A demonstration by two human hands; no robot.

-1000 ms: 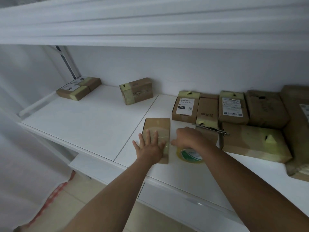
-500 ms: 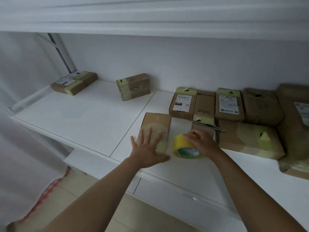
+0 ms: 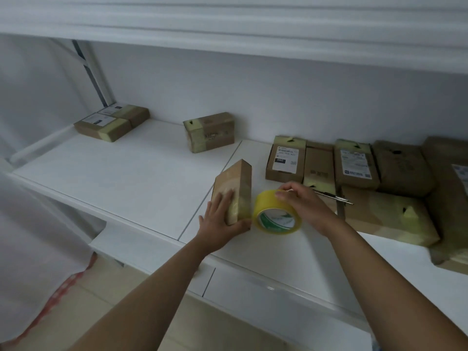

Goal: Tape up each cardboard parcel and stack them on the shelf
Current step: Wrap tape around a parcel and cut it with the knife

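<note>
Parcel in work: a small cardboard parcel [image 3: 234, 190] is standing tilted up on its right long edge on the white shelf [image 3: 131, 178], near the front edge, with yellowish tape already lying over its near end.
Left hand: the left hand [image 3: 219, 224] is grasping the near end of the parcel; the fingers are lying flat on the raised face and the thumb is wrapping under the near corner.
Right hand: the right hand [image 3: 302, 203] is grasping the tape roll from above, with the fingers curling over its top rim.
Tape roll: the yellow tape roll [image 3: 276, 212] is standing on edge on the shelf, just beside the parcel on its right and touching it at the near corner; its open side with a green and white core is facing the camera.
Other parcels, right: a group of taped parcels [image 3: 354, 168] is lying flat on the right part of the shelf by the back wall, 2 of them showing white labels.
Large parcel: 1 bigger parcel [image 3: 387, 216] is lying in front of this group, behind the right hand.
Tool: a thin metal tool [image 3: 334, 197] is lying on these parcels; I cannot tell what kind it is.
Other parcels, left: 1 taped parcel [image 3: 210, 131] is sitting alone near the back wall, and 2 more [image 3: 111, 121] are lying side by side in the far left corner.
</note>
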